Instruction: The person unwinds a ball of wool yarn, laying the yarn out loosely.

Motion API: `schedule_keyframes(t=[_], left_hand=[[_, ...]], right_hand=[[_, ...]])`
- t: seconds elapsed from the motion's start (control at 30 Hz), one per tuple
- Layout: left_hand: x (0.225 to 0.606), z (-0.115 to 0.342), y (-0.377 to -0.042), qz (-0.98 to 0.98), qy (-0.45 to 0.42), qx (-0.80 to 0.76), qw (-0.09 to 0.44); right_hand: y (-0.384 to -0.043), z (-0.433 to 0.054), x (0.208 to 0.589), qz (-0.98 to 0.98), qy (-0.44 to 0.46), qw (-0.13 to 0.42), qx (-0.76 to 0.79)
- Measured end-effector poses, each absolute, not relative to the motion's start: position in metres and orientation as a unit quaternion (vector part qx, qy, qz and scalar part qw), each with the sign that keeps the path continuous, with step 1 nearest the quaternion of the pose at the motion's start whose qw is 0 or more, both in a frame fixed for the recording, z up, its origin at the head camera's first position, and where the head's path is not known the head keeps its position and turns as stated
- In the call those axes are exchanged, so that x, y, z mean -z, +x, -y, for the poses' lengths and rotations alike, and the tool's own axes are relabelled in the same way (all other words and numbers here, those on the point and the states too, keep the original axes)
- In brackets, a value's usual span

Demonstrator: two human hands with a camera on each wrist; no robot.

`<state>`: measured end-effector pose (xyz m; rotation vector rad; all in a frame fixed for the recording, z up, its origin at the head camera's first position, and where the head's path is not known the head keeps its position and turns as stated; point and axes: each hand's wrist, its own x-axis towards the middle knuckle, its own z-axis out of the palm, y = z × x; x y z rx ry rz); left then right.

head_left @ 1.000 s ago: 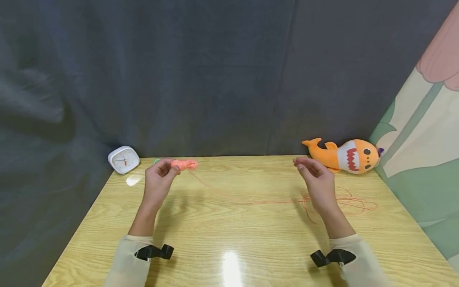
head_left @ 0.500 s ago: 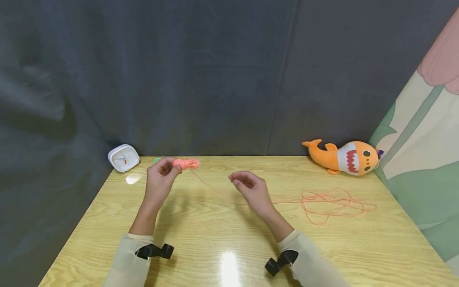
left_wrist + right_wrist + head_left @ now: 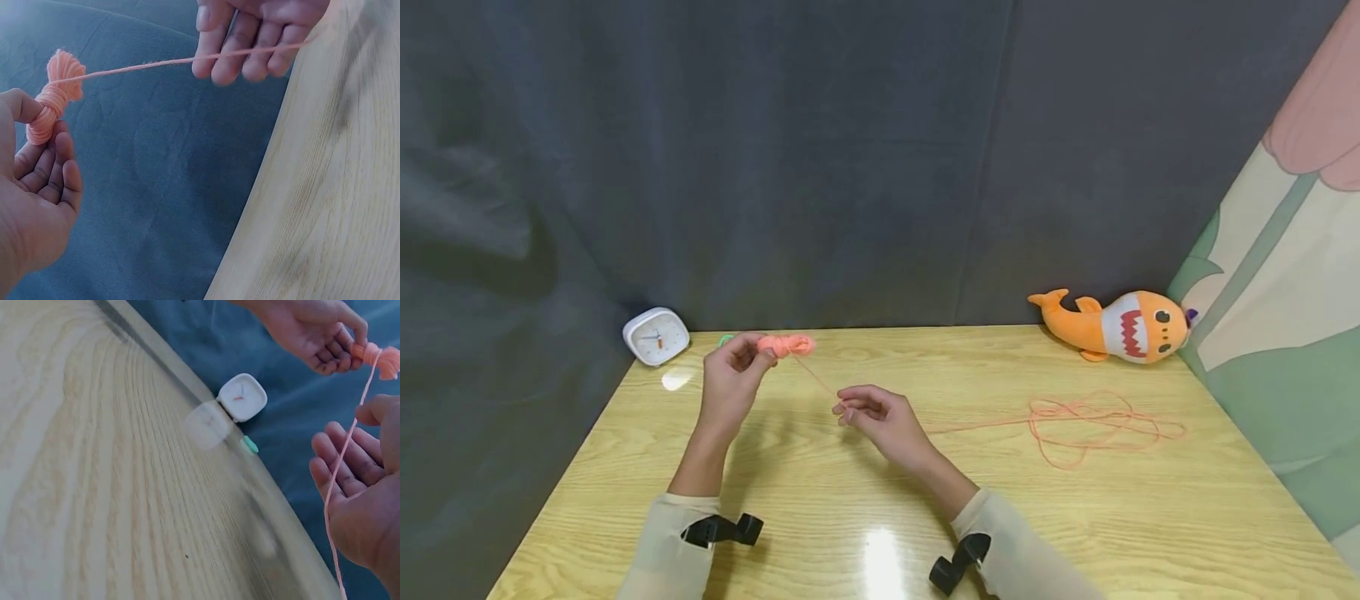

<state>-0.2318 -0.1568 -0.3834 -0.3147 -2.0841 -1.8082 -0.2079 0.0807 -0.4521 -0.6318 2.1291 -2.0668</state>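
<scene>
A small bundle of coral yarn (image 3: 786, 345), wound tight round its middle with loops at the end, is pinched between the thumb and fingers of my left hand (image 3: 732, 371). From it a single yarn strand (image 3: 150, 65) runs down to my right hand (image 3: 880, 423). In the left wrist view that strand crosses the right hand's loosely extended fingers (image 3: 226, 65), with the thumb apart from it. Past the right hand, the strand continues along the table to a loose tangle of the same yarn (image 3: 1086, 414) on the right.
A white clock (image 3: 656, 337) stands at the table's back left corner, with a small green object (image 3: 250, 444) near the back edge. An orange shark plush (image 3: 1108, 327) lies at the back right. Dark curtain (image 3: 880, 167) hangs behind the wooden table (image 3: 820, 508).
My right hand has swept left from beside the plush to the strand near the yarn bundle. My left hand keeps its hold and has barely moved.
</scene>
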Motion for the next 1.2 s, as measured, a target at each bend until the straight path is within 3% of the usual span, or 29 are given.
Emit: schedule_keyframes(t=[0.17, 0.5, 0.93, 1.2], left_hand=[[0.384, 0.159, -0.232, 0.745, -0.113, 0.632, 0.182], [0.383, 0.158, -0.234, 0.761, -0.133, 0.601, 0.206], [0.385, 0.159, -0.231, 0.731, -0.152, 0.63, 0.212], [0.383, 0.162, -0.232, 0.74, -0.154, 0.615, 0.227]], right_hand=[[-0.195, -0.087, 0.44, -0.703, -0.212, 0.063, 0.676], [-0.182, -0.126, 0.401, -0.725, -0.202, -0.031, 0.657], [-0.202, -0.156, 0.388, -0.694, -0.098, -0.13, 0.701], [-0.205, -0.175, 0.383, -0.655, -0.061, -0.147, 0.739]])
